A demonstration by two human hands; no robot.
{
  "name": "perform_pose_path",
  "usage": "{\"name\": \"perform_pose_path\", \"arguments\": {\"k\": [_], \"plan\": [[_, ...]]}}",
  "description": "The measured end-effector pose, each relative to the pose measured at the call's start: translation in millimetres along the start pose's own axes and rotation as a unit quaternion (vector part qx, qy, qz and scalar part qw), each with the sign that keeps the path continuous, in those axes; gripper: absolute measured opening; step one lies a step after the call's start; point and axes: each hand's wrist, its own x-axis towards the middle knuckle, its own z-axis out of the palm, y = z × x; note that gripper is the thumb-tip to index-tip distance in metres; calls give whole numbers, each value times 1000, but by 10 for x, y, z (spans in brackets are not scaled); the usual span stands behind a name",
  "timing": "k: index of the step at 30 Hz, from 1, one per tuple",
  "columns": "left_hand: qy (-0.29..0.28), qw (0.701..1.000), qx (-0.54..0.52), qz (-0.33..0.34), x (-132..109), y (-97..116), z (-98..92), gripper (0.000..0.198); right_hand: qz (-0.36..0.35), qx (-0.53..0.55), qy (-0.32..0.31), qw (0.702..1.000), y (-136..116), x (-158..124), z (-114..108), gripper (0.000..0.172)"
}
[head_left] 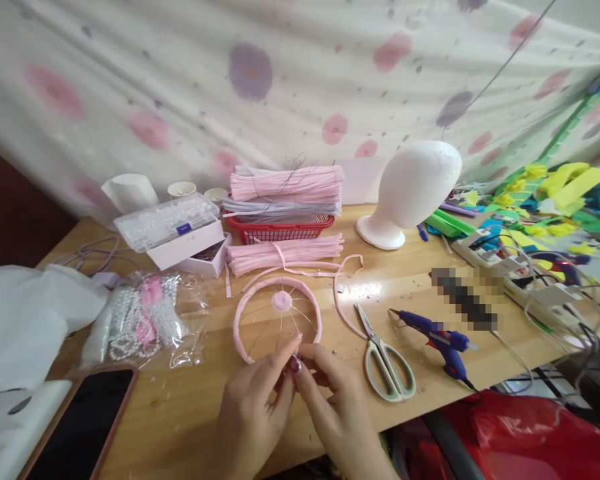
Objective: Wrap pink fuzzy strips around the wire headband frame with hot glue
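Observation:
A pink-wrapped ring (237, 321) lies on the wooden table, with thin wires running like spokes to a small pink disc (281, 301) inside it. Over the ring's near edge, my left hand (257, 400) and my right hand (333, 400) meet with fingertips pinched together. Whatever is between the fingertips is too small or hidden to name. Scissors (387, 367) rest partly open to the right of my right hand. A blue glue gun (437, 337) lies beyond them. A thin pink strip (341, 307) curves from behind the ring towards the scissors.
Pink strips (285, 253) lie before a red basket (285, 231) stacked with more strips. A white foam head (415, 190) stands behind. At left are bagged beads (147, 320), boxes (187, 245) and a phone (87, 423). A power strip (515, 283) and cables lie right.

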Motion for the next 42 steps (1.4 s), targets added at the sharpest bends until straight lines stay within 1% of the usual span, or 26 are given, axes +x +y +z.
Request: {"name": "perform_pose_path", "arguments": {"k": [2,4,7,9,11,16,19,22,26,29,32,34,36,39,42], "plan": [[-14,999,31,19,-8,1,-5,39,10,-7,-7,1000,-12,15,-20,20],[-36,999,32,25,-15,7,-25,44,16,-5,-13,1000,-20,29,-49,20],[-81,997,7,6,-12,24,-80,53,2,-15,-25,1000,-6,33,-96,20],[-101,995,-8,-9,-5,31,-118,59,-15,-51,-28,998,22,21,-121,18],[-109,994,-17,-15,-4,30,-141,61,-28,-97,-38,994,50,0,-138,17],[-94,993,-55,-45,-36,16,-131,56,-49,-173,-70,981,59,-44,-159,22],[-91,991,-78,-57,-53,18,-116,52,-69,-214,-75,972,54,-52,-168,23],[-74,993,-76,-50,-49,18,-112,45,-96,-241,-67,963,70,-56,-165,26],[-38,993,-95,-57,-49,15,-107,34,-118,-219,-66,966,87,-53,-155,29],[-23,986,-132,-101,-74,17,-95,26,-125,-186,-81,971,62,-43,-168,33],[-1,978,-155,-136,-85,22,-94,21,-120,-181,-114,969,9,-33,-205,40],[8,982,-144,-123,-67,24,-112,15,-119,-181,-139,966,-26,-26,-233,46],[5,989,-121,-89,-36,22,-142,12,-121,-173,-153,965,-51,-18,-255,49],[-13,994,-98,-43,-2,9,-183,14,-126,-157,-158,967,-73,-1,-269,47],[-26,996,-86,-29,-12,-3,-201,17,-127,-142,-161,968,-84,14,-265,42]]}}
